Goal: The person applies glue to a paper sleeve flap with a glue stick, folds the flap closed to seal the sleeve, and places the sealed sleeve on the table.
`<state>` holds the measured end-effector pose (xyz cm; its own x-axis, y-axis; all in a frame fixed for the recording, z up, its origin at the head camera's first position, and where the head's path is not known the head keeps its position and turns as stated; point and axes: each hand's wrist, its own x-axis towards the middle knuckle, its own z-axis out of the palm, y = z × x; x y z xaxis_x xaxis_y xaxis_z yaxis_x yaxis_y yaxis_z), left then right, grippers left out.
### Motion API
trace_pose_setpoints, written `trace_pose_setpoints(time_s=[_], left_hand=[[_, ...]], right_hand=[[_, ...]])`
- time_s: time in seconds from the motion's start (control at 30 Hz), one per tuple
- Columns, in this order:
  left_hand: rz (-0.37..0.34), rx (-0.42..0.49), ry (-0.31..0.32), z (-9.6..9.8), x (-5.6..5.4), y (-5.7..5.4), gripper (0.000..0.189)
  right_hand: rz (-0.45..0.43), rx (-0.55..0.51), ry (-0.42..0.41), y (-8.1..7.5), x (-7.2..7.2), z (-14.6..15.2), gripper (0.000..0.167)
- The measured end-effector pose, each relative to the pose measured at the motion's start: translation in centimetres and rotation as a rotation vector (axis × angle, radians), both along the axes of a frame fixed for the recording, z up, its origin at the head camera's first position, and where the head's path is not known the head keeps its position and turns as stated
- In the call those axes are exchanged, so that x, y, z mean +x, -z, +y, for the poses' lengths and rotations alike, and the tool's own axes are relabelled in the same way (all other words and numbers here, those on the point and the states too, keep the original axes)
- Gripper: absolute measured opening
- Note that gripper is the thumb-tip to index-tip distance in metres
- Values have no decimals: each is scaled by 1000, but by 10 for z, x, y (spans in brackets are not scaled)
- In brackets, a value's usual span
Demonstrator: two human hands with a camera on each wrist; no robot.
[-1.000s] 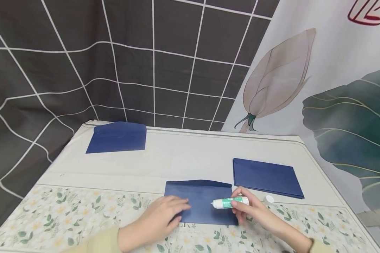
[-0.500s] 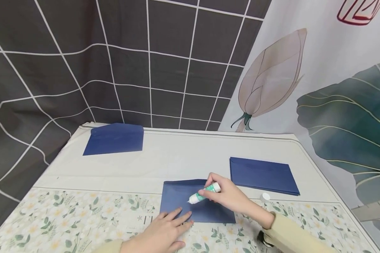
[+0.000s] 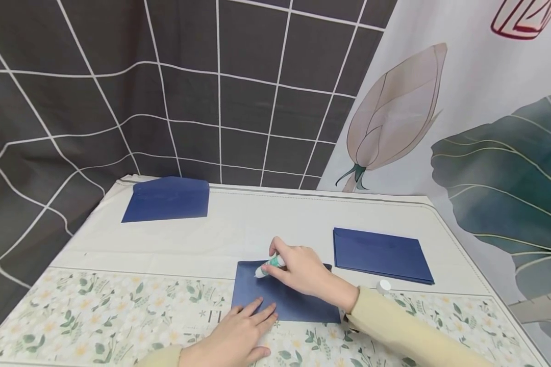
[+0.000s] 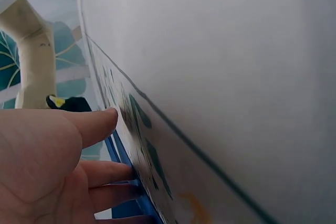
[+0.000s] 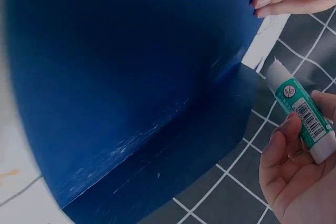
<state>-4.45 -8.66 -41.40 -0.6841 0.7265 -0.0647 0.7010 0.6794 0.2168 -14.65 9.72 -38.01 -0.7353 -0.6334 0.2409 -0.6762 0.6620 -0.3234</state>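
Note:
A dark blue envelope (image 3: 294, 308) lies near the front of the table, and its flap (image 5: 210, 129) shows in the right wrist view. My left hand (image 3: 239, 334) rests with spread, fairly straight fingers on the envelope's lower left part. Between thumb and fingers my right hand (image 3: 305, 272) holds a white and green glue stick (image 3: 271, 266), tilted with its uncapped tip toward the upper left part of the envelope. In the right wrist view the glue stick's tip (image 5: 275, 64) seems close to the flap's crease end; I cannot tell whether they touch.
A stack of blue envelopes (image 3: 383, 255) lies to the right, with a small white cap (image 3: 383, 286) near its front edge. Another blue envelope (image 3: 167, 201) lies at the back left. Dark gridded cloth (image 3: 174, 92) hangs behind the table (image 3: 257, 224).
My right hand carries the glue stick leftward and up from the envelope's right side to its upper left. My left hand shifts slightly down, its fingers now spread on the envelope.

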Motion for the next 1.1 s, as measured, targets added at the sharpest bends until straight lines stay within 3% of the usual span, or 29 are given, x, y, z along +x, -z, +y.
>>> trace_pose_setpoints(time_s=[0.23,0.53,0.8,1.1], left_hand=[[-9,-43,-18,2,0,0,63],[8,-66,-9,2,-2,-2,64],[24,-67,0,4,-3,-6,61],[-61,-15,-9,0,-8,-11,57]], right_hand=[[79,60,-54,2,-10,-18,26],[302,136,-186,9,-16,-38,24],[342,173,-196,14,-19,-49,24],[426,214,-201,16,-21,-59,25]])
